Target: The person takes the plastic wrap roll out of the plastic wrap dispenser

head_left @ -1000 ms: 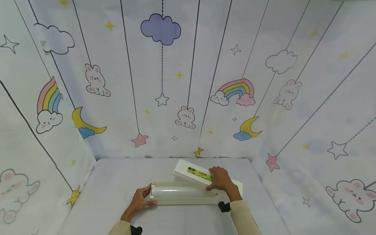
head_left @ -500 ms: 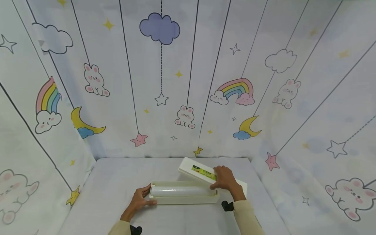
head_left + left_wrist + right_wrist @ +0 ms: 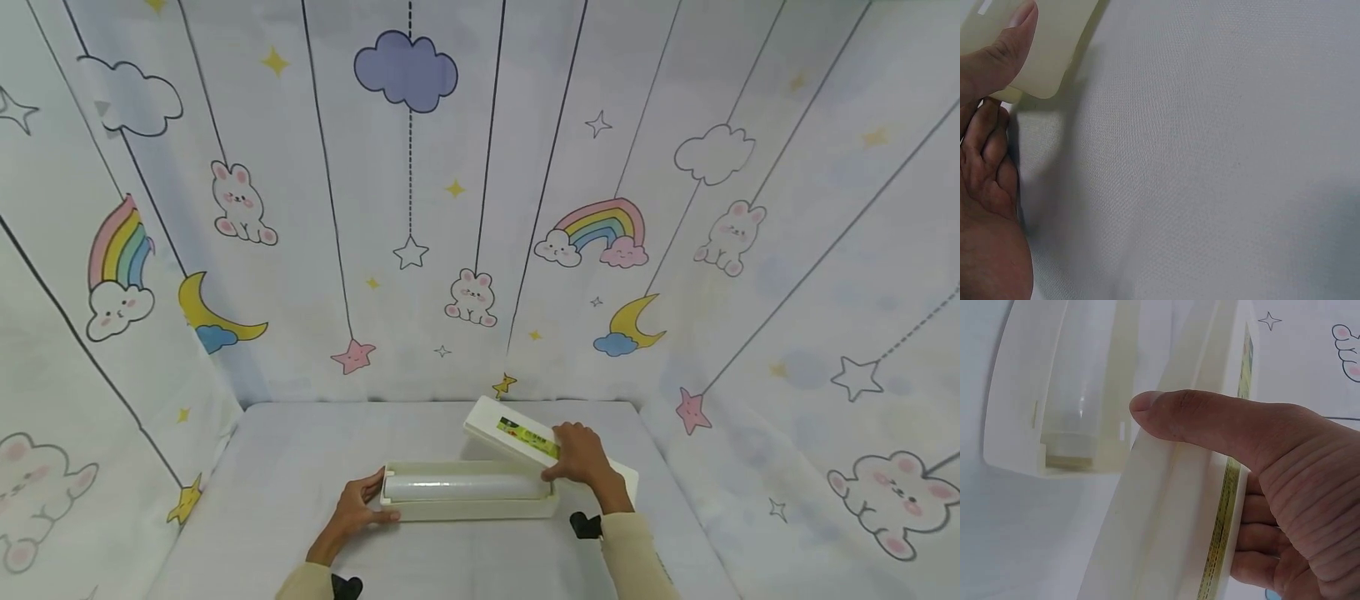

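A long cream-coloured plastic-wrap dispenser box point(image 3: 472, 510) lies lengthwise on the table, open at the top. Inside it sits a shiny clear roll of plastic wrap point(image 3: 465, 486). My left hand point(image 3: 356, 512) grips the box's left end, the thumb on the front wall and the fingers at the back; the left wrist view shows that thumb on the box corner point(image 3: 1047, 62). Tilted behind and right of the box is its white lid point(image 3: 489, 417) with a green-yellow label. My right hand point(image 3: 583, 457) holds the lid, thumb point(image 3: 1197, 415) on its near edge, fingers partly hidden behind it.
A white cloth covers the table point(image 3: 300, 442). Fabric walls point(image 3: 420, 183) printed with rabbits, stars, clouds and rainbows stand at the back and both sides. Dark camera mounts point(image 3: 585, 525) sit at both wrists.
My right hand has shifted the lid to the right and slightly away, uncovering a little more of the roll's right end. The left hand and the box stay in place.
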### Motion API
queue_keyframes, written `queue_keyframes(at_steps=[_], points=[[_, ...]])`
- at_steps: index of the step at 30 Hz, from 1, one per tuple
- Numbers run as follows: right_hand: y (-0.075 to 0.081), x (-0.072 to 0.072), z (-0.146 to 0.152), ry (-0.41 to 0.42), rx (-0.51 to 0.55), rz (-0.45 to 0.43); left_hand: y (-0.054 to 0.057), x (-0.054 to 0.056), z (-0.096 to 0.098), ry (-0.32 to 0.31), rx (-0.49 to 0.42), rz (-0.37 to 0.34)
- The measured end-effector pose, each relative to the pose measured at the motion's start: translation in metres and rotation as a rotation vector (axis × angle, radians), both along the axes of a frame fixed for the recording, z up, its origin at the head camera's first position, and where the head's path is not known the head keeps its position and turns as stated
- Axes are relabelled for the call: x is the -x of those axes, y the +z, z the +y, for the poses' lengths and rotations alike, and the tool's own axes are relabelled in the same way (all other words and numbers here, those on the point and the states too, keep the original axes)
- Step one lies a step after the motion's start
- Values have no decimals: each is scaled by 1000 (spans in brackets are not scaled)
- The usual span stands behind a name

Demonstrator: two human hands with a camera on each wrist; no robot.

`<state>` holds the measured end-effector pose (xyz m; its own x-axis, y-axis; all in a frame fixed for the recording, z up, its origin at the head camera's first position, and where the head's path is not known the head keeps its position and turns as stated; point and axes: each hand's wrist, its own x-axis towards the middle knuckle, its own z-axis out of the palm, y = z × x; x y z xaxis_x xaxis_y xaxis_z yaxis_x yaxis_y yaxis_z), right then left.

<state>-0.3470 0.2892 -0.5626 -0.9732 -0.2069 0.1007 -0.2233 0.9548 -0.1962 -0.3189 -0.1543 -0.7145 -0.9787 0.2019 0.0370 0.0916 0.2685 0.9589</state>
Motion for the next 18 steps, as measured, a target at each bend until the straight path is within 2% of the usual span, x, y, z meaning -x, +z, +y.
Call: queue_keyframes(at_steps=[6, 11, 15, 18], points=[[-1, -2, 4, -9, 15, -10, -3, 1, -1, -2, 6, 8], [-2, -3, 8, -13, 17, -12, -6, 0, -3, 0, 23, 68], [0, -5, 12, -25, 14, 0, -5, 0, -1, -10, 1, 97], [2, -6, 13, -34, 20, -2, -3, 1, 0, -14, -13, 53]])
